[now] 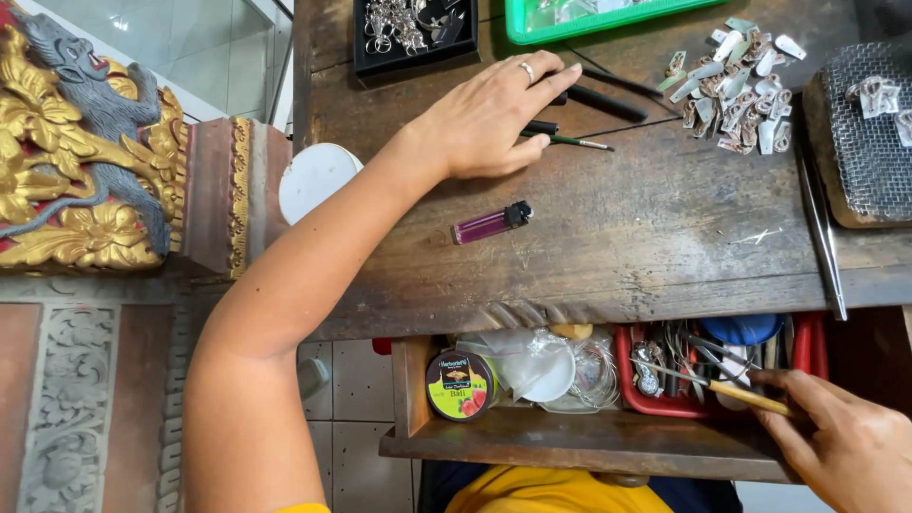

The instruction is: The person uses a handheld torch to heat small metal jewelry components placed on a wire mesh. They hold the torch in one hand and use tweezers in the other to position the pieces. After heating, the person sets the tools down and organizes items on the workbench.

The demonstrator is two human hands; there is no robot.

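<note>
The person sits at a worn wooden counter (617,237) with its drawer (570,442) pulled open below the edge. The right hand (841,437) reaches into the drawer and pinches the pale wooden handle of a thin tool (722,385) between thumb and fingertips; the tool's metal tip lies over a red tray (655,404) crowded with small metal implements. The step in hand looks like picking a tool out of the drawer, and lifting it clear would call for a firm pinch and a straight pull, since other tools lie tangled around it.

The left hand (494,119) rests on the counter top with fingers loosely spread, palm down, lying over a few thin dark brushes (570,141); it grips nothing that can be seen. Just beside it lies a translucent purple lighter (489,225) with a black cap.

Further right sits a heap of small flat pale pieces (736,90), some shiny, beside a block covered in wire mesh (864,142) and long steel tweezers (822,237). In the drawer's left part lie a round tin with a printed lid (461,385) and crumpled clear plastic (541,366). The counter's grain is rough, scratched and dark.
</note>
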